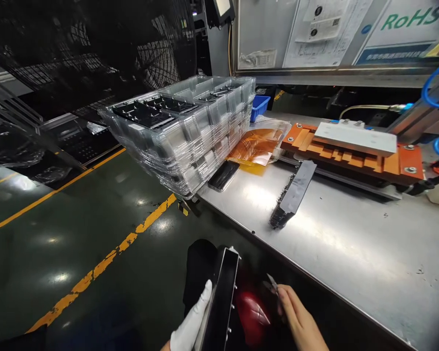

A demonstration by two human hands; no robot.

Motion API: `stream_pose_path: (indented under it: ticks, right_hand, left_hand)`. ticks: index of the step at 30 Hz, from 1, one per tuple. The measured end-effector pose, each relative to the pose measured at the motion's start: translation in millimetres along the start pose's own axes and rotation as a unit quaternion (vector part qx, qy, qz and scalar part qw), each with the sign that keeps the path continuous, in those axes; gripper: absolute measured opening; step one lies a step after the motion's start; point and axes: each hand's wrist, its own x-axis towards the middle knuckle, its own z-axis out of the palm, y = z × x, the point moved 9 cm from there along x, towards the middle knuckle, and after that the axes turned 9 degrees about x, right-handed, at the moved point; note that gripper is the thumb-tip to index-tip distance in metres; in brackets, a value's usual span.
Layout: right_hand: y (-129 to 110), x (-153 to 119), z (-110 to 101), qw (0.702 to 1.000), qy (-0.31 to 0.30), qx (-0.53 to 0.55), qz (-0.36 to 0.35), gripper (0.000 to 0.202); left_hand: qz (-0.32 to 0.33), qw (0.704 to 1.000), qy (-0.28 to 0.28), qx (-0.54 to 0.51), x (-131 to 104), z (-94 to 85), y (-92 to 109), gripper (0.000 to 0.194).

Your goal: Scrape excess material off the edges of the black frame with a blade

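— Down at the bottom edge, below the table, what did I have?

— One long black part (222, 292), held on edge. My left hand (190, 321), in a white glove, was closed along its side, I'd judge to keep the pinned face clear. My bare right hand (300, 319) pinched a small blade-like tool (272, 282) just beside it, over something red (252, 312).

— And further out?

— One matching black part (293, 192) lay flat on the steel table (351, 243), well apart. Beyond it, one orange fixture (354, 148), one stack of clear trays (183, 131) at the table's corner, too many to count, and one blue bin (259, 105) behind.
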Motion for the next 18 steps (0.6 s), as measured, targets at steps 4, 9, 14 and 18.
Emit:
stream_pose_path:
  ticks: [4,9,14,18]
  right_hand:
    - [-54,-13,45,0.976,-0.166,0.127,0.054,0.038]
    - [-84,1,40,0.986,-0.13,0.103,0.007,0.033]
    - [-97,2,32,0.99,-0.118,0.036,-0.075,0.027]
    - [-107,-10,38,0.975,-0.192,0.031,-0.108,0.029]
  left_hand:
    - [0.003,1.0,-0.007,-0.009,6,18.0,10,0.065]
    - [0.018,1.0,0.012,-0.002,-2,31.9,17,0.058]
    - [0.026,0.999,0.012,0.024,-1,31.8,18,0.057]
    - [0.043,0.998,0.0,0.049,2,26.7,19,0.063]
